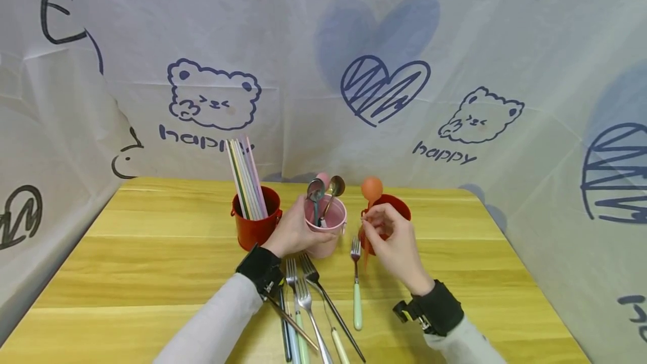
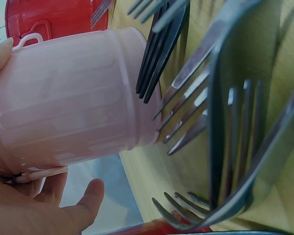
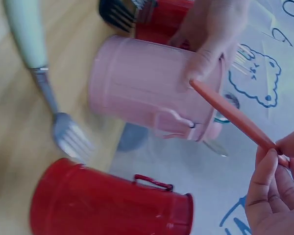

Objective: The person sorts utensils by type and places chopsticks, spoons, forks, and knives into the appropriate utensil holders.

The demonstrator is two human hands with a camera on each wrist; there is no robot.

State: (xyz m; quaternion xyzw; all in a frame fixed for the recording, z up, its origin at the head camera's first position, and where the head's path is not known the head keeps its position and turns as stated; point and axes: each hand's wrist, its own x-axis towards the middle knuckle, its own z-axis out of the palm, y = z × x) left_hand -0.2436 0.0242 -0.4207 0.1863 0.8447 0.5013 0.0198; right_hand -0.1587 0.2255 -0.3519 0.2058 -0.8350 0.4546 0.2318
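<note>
My left hand [image 1: 295, 232] grips the rim and side of a pink pail [image 2: 63, 103], which stands upright on the table. Several spoons lean in it: a silver one [image 1: 315, 189], a gold one [image 1: 337, 185] and a pink one behind. My right hand [image 1: 396, 243] pinches an orange spoon [image 1: 372, 189] by its handle, bowl up, between the pink pail and the right red pail [image 3: 112, 200]. In the right wrist view the handle's lower end overlaps the left thumb. On the table just before the right red pail lies a fork with a green handle [image 1: 357, 302].
Left of the pink pail stands another red pail [image 1: 250, 235] holding several straws [image 1: 245, 176]. Several forks lie in a loose pile at the front middle, among them a black fork [image 1: 331, 299] and a silver fork [image 1: 305, 299]. A printed cloth [image 1: 303, 100] hangs behind the table.
</note>
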